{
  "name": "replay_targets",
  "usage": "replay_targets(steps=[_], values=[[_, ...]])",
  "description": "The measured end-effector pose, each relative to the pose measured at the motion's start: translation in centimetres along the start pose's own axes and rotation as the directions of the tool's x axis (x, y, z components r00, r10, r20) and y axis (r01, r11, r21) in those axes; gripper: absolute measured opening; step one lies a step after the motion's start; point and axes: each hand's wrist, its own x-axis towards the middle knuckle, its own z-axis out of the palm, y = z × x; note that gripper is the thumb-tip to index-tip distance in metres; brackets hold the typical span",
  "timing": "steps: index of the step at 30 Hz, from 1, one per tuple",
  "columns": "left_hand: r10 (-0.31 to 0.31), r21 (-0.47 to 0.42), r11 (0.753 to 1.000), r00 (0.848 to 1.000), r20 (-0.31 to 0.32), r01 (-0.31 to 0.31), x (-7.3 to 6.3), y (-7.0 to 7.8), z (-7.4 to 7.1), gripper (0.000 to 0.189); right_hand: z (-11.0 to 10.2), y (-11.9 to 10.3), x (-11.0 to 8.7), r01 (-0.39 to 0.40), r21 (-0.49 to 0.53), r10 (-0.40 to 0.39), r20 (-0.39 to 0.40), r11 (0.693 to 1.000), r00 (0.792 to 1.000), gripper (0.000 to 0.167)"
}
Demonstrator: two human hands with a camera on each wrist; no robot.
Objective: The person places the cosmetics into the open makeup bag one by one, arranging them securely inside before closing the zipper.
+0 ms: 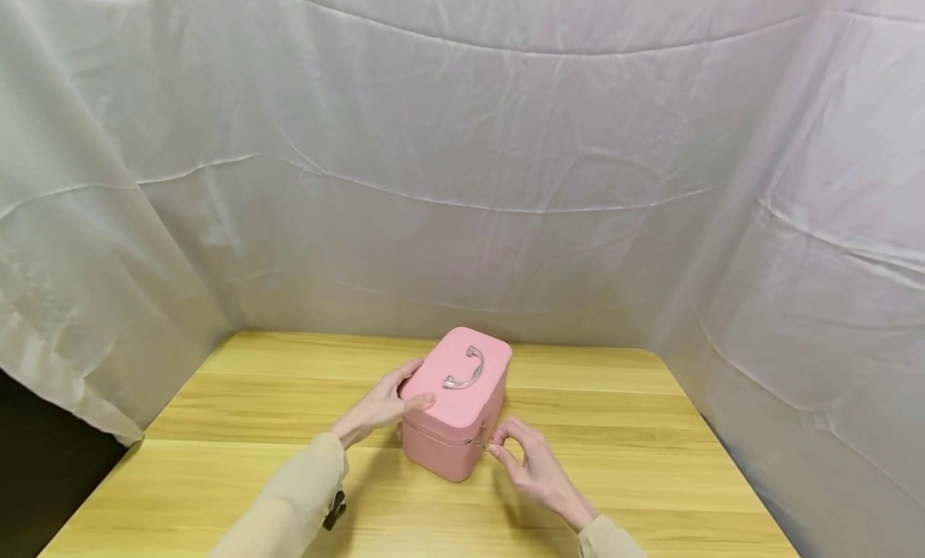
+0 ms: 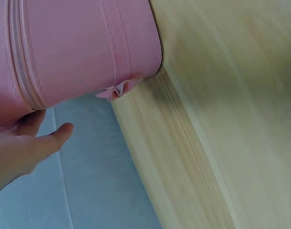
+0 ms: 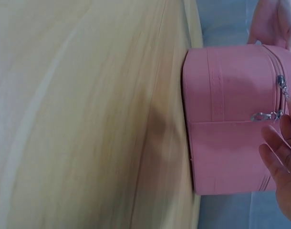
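Observation:
A pink zippered case (image 1: 462, 407) with a silver curved handle (image 1: 474, 373) on its lid stands upright and turned at an angle on the table. My left hand (image 1: 379, 405) rests against its left side, thumb laid on top of the lid and fingers along the side. At the near right corner my right hand (image 1: 536, 466) pinches a small metal zipper pull with thumb and index finger. The right wrist view shows two zipper sliders close together; one zipper pull (image 3: 262, 116) hangs loose, while the other slider's chain (image 3: 284, 88) runs to the fingertips.
The case stands on a light wood-grain table (image 1: 275, 413). Pale cloth curtains (image 1: 462, 181) enclose the back and both sides. A small pink bow (image 2: 119, 89) sticks out from the case's side, low near the table.

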Motion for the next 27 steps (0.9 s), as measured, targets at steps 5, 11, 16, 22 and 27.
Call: replay_targets(steps=[5,11,16,22,27], values=[[0.012,-0.004,1.000,0.999,0.036,-0.012,0.2,0.0,-0.3,0.085,-0.2,0.5,0.1,0.002,-0.026,-0.002,-0.025,1.000,1.000,0.019],[0.017,-0.004,1.000,0.999,0.043,-0.017,0.3,0.0,-0.3,0.083,-0.4,1.0,0.2,-0.028,-0.072,0.024,-0.056,0.997,0.998,0.020],[0.018,0.003,1.000,0.999,0.036,-0.018,0.3,0.0,-0.3,0.083,-0.6,1.2,0.3,-0.052,-0.097,0.044,-0.080,0.994,0.996,0.020],[0.008,0.009,1.000,1.000,0.022,-0.009,0.3,0.0,-0.2,0.083,-0.5,1.3,0.4,-0.030,-0.112,0.018,-0.111,0.993,0.994,0.020],[0.009,0.007,1.000,1.000,0.023,-0.009,0.2,0.0,-0.1,0.083,-0.4,1.2,0.4,-0.043,-0.109,0.030,-0.115,0.993,0.993,0.022]])
